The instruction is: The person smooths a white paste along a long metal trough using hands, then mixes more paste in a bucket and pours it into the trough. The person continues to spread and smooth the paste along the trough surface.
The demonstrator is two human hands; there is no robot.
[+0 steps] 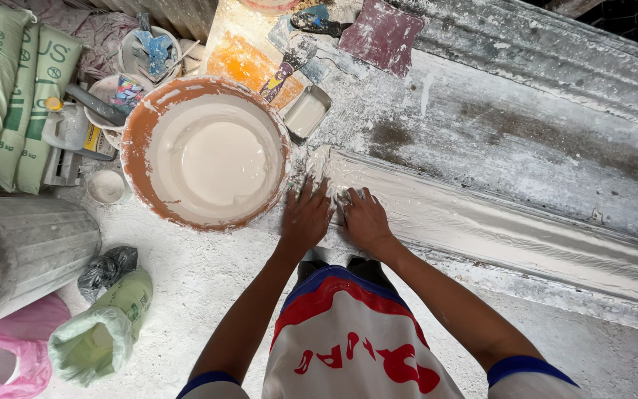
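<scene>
My left hand [306,216] and my right hand [364,219] press flat, side by side, on the near end of a long white plaster moulding [496,225] that runs off to the right. Both hands are smeared with wet white plaster, fingers spread. A lump of plaster [317,164] sits just beyond my left fingertips. Immediately left of my left hand stands a large orange basin [136,133] filled with creamy white plaster mix.
Green sacks [9,96] lean at the far left beside a grey metal drum [23,247]. A pale green open bag [101,332], pink plastic [16,347], small tubs, scrapers [153,48] and a small rectangular tray [306,112] lie around. Corrugated metal sheets [540,81] lie behind the moulding.
</scene>
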